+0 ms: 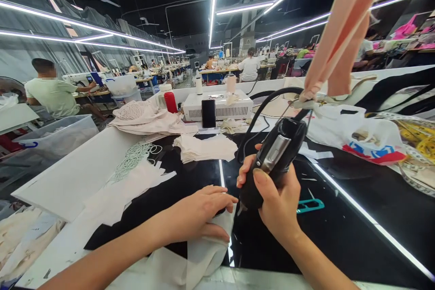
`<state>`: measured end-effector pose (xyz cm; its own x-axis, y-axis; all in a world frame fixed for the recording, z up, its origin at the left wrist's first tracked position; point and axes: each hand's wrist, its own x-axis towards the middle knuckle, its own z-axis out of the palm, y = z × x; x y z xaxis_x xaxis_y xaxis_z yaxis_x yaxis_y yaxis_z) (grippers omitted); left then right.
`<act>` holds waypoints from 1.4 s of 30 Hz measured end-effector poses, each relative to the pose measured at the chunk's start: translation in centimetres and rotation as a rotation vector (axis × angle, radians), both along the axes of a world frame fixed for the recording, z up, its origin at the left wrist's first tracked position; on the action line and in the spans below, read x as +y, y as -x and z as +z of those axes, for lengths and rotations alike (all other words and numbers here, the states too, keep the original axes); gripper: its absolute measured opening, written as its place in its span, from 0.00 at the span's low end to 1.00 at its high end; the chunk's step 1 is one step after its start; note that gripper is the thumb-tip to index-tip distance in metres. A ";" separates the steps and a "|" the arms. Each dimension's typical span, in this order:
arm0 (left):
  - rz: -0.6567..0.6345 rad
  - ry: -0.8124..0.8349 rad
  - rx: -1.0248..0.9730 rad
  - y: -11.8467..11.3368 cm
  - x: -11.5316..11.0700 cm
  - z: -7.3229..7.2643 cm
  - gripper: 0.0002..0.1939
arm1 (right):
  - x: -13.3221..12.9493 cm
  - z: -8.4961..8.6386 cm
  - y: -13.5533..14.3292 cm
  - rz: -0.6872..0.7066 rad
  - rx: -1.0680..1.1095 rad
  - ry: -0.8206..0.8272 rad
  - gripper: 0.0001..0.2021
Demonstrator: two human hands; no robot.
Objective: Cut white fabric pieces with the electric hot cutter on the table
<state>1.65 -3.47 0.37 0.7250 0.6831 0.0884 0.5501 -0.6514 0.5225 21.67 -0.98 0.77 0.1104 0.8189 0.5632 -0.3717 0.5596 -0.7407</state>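
My right hand (277, 195) is wrapped round a black corded hand tool (277, 149) with a metal plate along its side. Its tip points down beside the cream fabric piece (209, 249); I cannot tell whether they touch. A black cable curves up from the tool's top end, near a knotted pink fabric strip (335, 41) hanging from above. My left hand (207, 210) rests with fingers outstretched on the cream fabric, just left of the tool. To the right of my right hand lies a teal cutter-like tool (311, 205) on the black tabletop (350, 244).
Ahead are a stack of cream pieces (205, 147), a phone (208, 114) and a white vented box (231, 104). Green cord (134, 161) and white fabric scraps (125, 188) lie left. A white plastic bag (356, 131) and measuring tape (416, 181) lie right. Other people sit farther off.
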 end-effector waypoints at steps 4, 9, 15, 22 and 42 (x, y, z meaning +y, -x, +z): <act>0.001 0.074 0.079 0.4 0.6 -0.8 0.20 | 0.0 -0.2 0.4 -0.004 0.004 0.015 0.13; 0.028 0.093 0.082 0.9 0.4 -1.1 0.18 | 0.2 -0.2 1.2 0.014 0.012 0.020 0.14; 0.045 0.073 0.122 1.3 0.1 -1.1 0.18 | 0.1 0.2 2.4 0.036 0.004 0.015 0.12; 0.052 0.011 0.131 1.5 0.0 -1.1 0.33 | -0.3 -0.1 3.4 0.011 -0.021 0.041 0.12; 0.048 0.000 0.193 2.2 0.2 -1.1 0.19 | 0.0 -0.1 2.2 -0.002 0.017 0.018 0.11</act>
<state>-0.57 -3.26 -0.74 0.6947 0.7176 -0.0492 0.6708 -0.6217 0.4044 19.49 -0.96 0.68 0.1216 0.8284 0.5468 -0.3829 0.5474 -0.7441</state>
